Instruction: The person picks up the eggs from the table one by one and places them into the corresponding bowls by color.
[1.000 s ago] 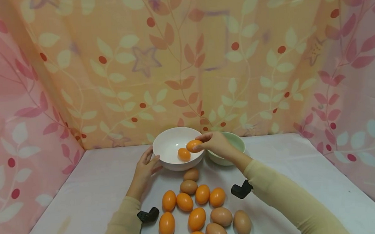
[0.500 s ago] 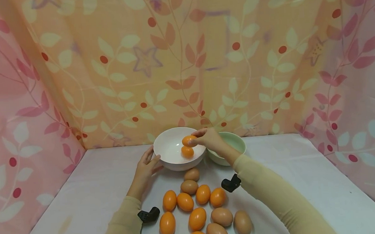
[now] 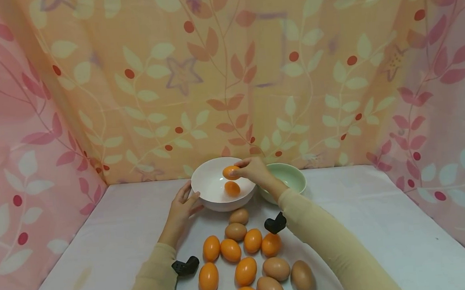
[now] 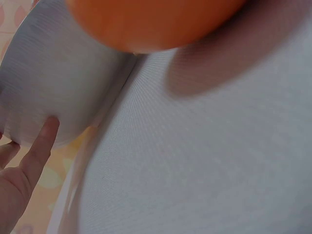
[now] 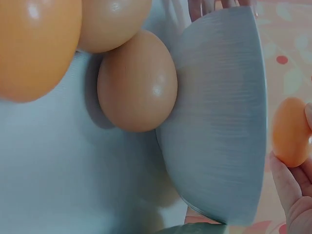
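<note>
Beige sleeves (image 3: 328, 240), black wrist cameras (image 3: 275, 224)

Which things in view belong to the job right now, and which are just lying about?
In the job:
right hand, pinching an orange egg
left hand, touching the white bowl
second orange egg, inside
loose orange eggs, probably

Apparently lying by, unheld:
brown eggs
green bowl

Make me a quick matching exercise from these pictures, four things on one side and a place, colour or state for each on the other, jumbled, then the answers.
Column one:
1. Left hand
2. Right hand
3. Bowl farther right
4. Sleeves

Column two:
A. Pale green
B. Holding an orange egg
C. Beige
D. Touching the side of the white bowl

Pairs: 1-D, 2-B, 3-A, 4-C
</note>
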The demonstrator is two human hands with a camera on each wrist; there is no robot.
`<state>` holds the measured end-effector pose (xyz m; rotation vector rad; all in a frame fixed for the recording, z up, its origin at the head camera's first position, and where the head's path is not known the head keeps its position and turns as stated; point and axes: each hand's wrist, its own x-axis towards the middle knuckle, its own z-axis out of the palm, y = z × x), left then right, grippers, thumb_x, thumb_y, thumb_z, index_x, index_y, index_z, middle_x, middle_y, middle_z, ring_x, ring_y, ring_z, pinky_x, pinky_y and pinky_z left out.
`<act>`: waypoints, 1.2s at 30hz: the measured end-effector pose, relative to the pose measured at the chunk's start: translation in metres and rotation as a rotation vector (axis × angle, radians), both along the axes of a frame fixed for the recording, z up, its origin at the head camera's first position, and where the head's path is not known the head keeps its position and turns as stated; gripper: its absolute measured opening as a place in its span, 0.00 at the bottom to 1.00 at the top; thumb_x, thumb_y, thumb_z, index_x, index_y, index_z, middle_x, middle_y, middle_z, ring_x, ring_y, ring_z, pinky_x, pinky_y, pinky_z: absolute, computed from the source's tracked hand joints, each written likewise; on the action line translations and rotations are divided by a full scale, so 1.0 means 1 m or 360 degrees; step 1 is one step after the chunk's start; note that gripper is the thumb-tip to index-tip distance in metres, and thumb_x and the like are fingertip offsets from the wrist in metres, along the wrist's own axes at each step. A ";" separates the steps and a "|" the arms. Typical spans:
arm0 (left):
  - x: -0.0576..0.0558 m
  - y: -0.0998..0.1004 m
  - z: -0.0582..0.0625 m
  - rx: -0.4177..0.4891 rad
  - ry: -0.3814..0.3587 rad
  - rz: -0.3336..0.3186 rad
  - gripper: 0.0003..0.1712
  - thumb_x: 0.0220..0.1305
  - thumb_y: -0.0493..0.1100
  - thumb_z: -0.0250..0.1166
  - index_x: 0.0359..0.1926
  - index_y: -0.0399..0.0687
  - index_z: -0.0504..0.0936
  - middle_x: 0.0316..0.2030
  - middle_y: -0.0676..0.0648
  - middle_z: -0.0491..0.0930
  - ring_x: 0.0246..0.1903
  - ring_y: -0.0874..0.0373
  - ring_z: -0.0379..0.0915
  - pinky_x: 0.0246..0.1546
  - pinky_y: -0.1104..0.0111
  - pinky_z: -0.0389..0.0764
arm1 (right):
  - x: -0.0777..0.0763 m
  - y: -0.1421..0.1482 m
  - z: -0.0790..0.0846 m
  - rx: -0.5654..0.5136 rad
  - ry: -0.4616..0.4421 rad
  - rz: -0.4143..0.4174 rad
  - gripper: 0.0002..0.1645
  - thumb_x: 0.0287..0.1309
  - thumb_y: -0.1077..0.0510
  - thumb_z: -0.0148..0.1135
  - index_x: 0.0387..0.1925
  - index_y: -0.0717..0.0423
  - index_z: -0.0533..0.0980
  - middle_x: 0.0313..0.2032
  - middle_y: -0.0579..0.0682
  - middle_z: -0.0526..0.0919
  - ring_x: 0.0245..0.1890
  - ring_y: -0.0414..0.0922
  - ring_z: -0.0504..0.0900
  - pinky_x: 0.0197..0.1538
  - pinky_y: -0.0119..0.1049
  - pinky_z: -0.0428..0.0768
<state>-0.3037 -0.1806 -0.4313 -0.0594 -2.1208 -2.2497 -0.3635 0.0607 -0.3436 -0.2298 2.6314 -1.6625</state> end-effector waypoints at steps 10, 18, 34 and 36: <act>-0.001 -0.001 -0.002 -0.0022 -0.0016 0.0029 0.37 0.73 0.43 0.59 0.77 0.48 0.55 0.79 0.45 0.50 0.74 0.42 0.57 0.55 0.53 0.84 | -0.007 -0.013 -0.010 0.0103 -0.0003 0.0034 0.24 0.49 0.50 0.77 0.47 0.58 0.85 0.46 0.55 0.88 0.45 0.47 0.82 0.48 0.34 0.82; 0.001 0.000 -0.003 -0.0006 -0.0007 0.0030 0.36 0.73 0.42 0.58 0.77 0.47 0.55 0.78 0.44 0.50 0.73 0.42 0.57 0.57 0.49 0.82 | -0.016 -0.027 -0.022 0.0102 0.0039 -0.0060 0.23 0.46 0.51 0.79 0.44 0.58 0.86 0.42 0.54 0.89 0.42 0.47 0.82 0.44 0.32 0.82; -0.002 0.000 -0.004 -0.0044 -0.0036 0.0038 0.38 0.73 0.44 0.59 0.78 0.51 0.54 0.79 0.47 0.50 0.73 0.44 0.58 0.57 0.51 0.82 | -0.027 -0.030 -0.033 0.0112 -0.0012 -0.0162 0.23 0.49 0.53 0.78 0.46 0.60 0.85 0.46 0.54 0.88 0.52 0.51 0.79 0.60 0.42 0.79; -0.001 0.000 -0.004 -0.0051 -0.0032 0.0036 0.38 0.73 0.45 0.59 0.78 0.51 0.54 0.79 0.46 0.49 0.73 0.43 0.58 0.57 0.51 0.83 | -0.028 -0.031 -0.034 0.0095 -0.0039 -0.0179 0.23 0.49 0.53 0.78 0.46 0.59 0.85 0.45 0.54 0.88 0.52 0.51 0.79 0.60 0.41 0.78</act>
